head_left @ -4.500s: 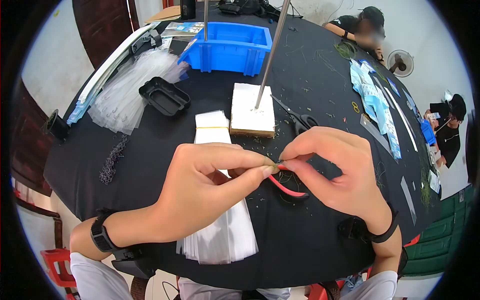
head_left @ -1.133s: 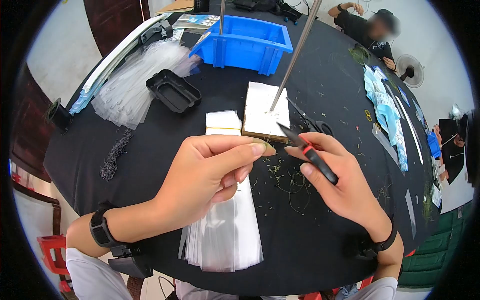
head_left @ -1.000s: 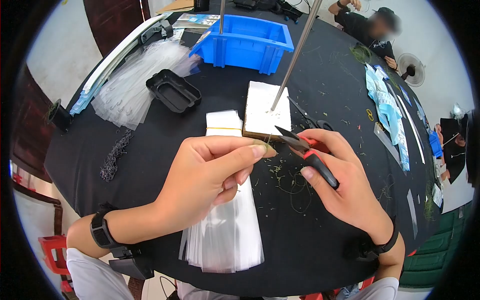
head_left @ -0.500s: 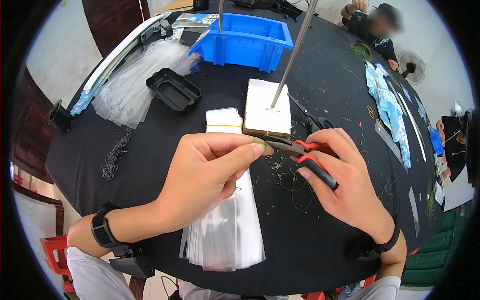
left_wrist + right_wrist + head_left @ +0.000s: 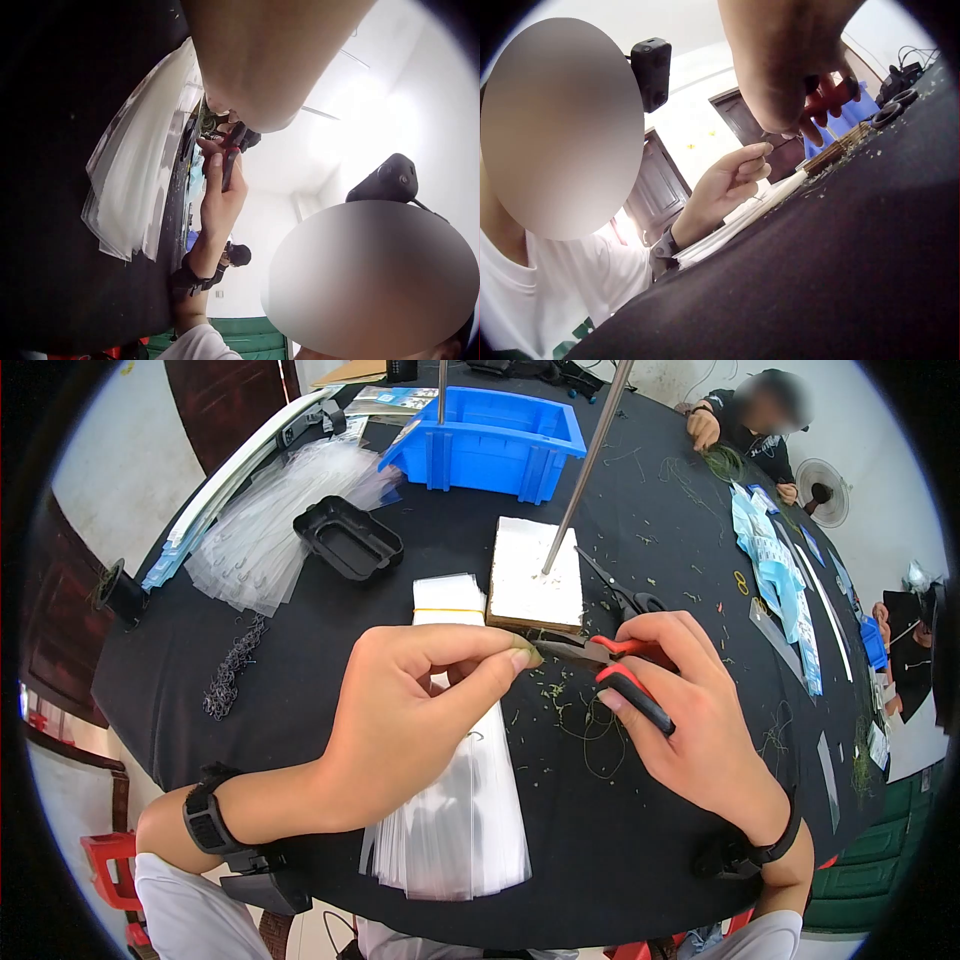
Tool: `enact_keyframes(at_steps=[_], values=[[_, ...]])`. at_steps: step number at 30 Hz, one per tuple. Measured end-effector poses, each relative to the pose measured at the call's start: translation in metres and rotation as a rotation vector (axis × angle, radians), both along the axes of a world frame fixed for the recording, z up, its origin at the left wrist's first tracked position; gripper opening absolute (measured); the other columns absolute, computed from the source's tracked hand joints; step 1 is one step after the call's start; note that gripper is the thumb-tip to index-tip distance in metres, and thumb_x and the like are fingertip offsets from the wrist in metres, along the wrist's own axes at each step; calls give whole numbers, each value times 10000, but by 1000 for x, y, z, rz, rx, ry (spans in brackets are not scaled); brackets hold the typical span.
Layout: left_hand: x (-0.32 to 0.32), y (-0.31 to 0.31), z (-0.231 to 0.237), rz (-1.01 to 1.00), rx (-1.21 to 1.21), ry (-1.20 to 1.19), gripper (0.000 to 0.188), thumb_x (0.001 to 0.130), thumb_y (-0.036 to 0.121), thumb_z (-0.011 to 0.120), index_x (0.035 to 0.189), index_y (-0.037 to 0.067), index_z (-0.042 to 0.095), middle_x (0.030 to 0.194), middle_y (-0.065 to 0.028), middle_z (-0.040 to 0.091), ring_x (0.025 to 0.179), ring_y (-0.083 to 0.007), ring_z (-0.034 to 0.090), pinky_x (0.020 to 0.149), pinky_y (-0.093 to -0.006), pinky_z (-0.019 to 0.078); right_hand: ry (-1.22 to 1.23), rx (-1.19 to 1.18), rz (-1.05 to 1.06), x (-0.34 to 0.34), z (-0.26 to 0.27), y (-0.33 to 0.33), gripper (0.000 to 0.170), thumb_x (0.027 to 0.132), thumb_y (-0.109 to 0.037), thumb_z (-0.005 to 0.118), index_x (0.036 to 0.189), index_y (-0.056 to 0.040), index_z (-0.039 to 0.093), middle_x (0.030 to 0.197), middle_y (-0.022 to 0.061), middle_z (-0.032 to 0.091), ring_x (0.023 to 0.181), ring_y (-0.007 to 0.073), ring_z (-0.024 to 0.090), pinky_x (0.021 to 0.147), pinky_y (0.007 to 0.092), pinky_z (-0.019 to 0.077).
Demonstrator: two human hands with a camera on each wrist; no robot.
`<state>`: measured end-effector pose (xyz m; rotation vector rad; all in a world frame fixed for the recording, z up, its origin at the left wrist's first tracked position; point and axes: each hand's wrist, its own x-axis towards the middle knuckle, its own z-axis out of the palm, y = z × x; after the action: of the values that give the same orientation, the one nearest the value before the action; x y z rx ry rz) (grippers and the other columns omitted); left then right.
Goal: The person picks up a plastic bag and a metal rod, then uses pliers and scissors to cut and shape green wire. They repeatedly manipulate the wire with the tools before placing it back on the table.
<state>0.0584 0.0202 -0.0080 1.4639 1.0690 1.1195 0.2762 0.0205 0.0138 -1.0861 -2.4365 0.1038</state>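
Observation:
In the head view my left hand [image 5: 420, 715] pinches a bit of thin greenish line [image 5: 537, 652] between thumb and index finger; most of it is hidden by the fingertips, and I cannot tell what else is in the pinch. My right hand [image 5: 690, 710] grips a pair of pliers [image 5: 640, 695] with red and black handles. Their dark nose points left, its tip right at the left fingertips. Below the left hand lies a stack of clear plastic sleeves [image 5: 450, 840], banded in yellow near its far end, with a small hook on top.
A white-topped block [image 5: 535, 575] with a metal rod [image 5: 590, 465] stands just beyond the hands, scissors [image 5: 630, 595] beside it. Farther back are a black tray [image 5: 348, 540] and a blue bin [image 5: 490, 445]. A dark tangled pile [image 5: 235, 670] lies left. Green clippings [image 5: 560, 700] litter the cloth.
My right hand has picked the pliers up from the table, where they lay while both hands pinched together. Their nose has since swung down and left to the left fingertips.

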Motion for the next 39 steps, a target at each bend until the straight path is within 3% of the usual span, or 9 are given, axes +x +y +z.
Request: enact_keyframes(at_steps=[11, 20, 27, 32, 39], values=[[0, 2, 0, -28, -69, -71, 161, 865, 122, 606, 902, -14, 684, 680, -12, 622, 460, 0, 416, 396, -163, 297, 179, -164, -6, -2, -1, -4, 111, 750, -58, 670, 814, 23, 632, 735, 105, 531, 559, 221, 525, 498, 310, 419], [1, -1, 1, -21, -113, -88, 169, 860, 130, 618, 911, -19, 681, 636, 6, 588, 450, 4, 382, 387, -168, 272, 247, -424, -21, 0, 3, -6, 109, 814, -97, 628, 816, 11, 643, 687, 96, 528, 536, 193, 509, 490, 296, 379], [1, -1, 7, 3, -145, -123, 180, 866, 129, 607, 934, -24, 672, 552, 37, 483, 416, -2, 366, 373, -172, 264, 404, -537, -58, 3, -5, -1, 219, 893, -201, 551, 881, -5, 649, 782, 83, 552, 626, 133, 515, 550, 268, 388], [0, 2, 4, 36, -135, -177, 173, 870, 110, 594, 932, -33, 668, 552, 24, 496, 407, -11, 382, 366, -173, 275, 441, -755, -8, 2, 5, -9, 267, 917, -223, 515, 952, 6, 646, 889, 87, 585, 672, 116, 532, 580, 248, 406], [2, -1, 1, 18, -19, -66, 151, 858, 76, 603, 933, -38, 667, 587, -9, 563, 422, -16, 427, 379, -168, 294, 391, -726, 24, -3, 4, -13, 290, 924, -230, 507, 958, 25, 639, 881, 78, 593, 596, 84, 519, 524, 239, 399]])
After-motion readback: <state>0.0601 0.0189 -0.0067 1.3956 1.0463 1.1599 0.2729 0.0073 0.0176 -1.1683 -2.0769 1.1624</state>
